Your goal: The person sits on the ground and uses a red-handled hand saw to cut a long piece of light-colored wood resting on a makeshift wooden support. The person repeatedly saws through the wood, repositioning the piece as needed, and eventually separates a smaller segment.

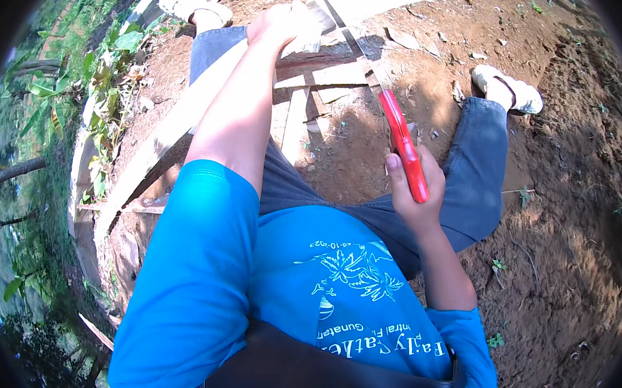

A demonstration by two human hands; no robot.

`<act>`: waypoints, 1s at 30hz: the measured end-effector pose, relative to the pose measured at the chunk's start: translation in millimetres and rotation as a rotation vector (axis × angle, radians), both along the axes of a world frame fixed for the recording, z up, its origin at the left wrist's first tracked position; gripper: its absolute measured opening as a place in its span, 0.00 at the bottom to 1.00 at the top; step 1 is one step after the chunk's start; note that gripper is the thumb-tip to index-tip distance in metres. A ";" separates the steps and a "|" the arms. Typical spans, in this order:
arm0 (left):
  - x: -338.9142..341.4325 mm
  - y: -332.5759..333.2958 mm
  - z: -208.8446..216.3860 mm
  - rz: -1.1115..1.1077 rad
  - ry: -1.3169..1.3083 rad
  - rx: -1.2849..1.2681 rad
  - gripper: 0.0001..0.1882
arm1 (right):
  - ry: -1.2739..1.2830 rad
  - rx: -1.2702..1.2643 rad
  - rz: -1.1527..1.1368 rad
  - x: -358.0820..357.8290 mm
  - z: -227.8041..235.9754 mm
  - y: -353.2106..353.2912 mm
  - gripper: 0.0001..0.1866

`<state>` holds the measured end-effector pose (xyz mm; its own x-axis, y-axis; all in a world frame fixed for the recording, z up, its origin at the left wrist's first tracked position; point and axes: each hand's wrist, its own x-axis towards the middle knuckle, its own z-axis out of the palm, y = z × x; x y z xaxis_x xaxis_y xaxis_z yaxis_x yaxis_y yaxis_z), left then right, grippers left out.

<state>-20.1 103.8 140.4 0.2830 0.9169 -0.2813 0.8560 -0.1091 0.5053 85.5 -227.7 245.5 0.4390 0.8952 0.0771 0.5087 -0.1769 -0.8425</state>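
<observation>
R hand (423, 185) wrapped round red-handled saw (390, 109); blade nr far end of plank (160, 150). L hand (274, 25) there, can't tell grip (glare). Prob. sawing step; next needs plank steadied.

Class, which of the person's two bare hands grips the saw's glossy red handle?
The right hand, curled around the glossy red handle; the left hand sits at the pale wooden board, beside the long metal blade.

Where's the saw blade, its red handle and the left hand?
Saw blade (350, 42): head view, along its length.
Red handle (404, 144): head view, around its middle.
Left hand (275, 26): head view, middle of hand.
</observation>
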 end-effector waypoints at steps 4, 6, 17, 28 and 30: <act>-1.7 9.9 -13.9 -0.040 0.021 0.014 0.34 | -0.040 -0.039 0.019 1.3 27.3 -39.8 0.15; 12.5 9.2 -19.5 -0.056 0.015 0.006 0.34 | -0.005 -0.029 -0.008 2.0 19.2 -16.8 0.16; 12.3 18.0 -31.8 0.002 0.013 -0.027 0.29 | 0.062 0.078 -0.009 19.2 -34.4 81.0 0.11; 20.3 17.6 -8.9 -0.123 0.047 -0.138 0.32 | 0.028 -0.056 -0.004 5.3 26.0 -32.9 0.14; 26.1 20.4 -27.0 -0.118 0.058 -0.056 0.32 | 0.036 0.001 0.010 5.5 18.8 8.5 0.14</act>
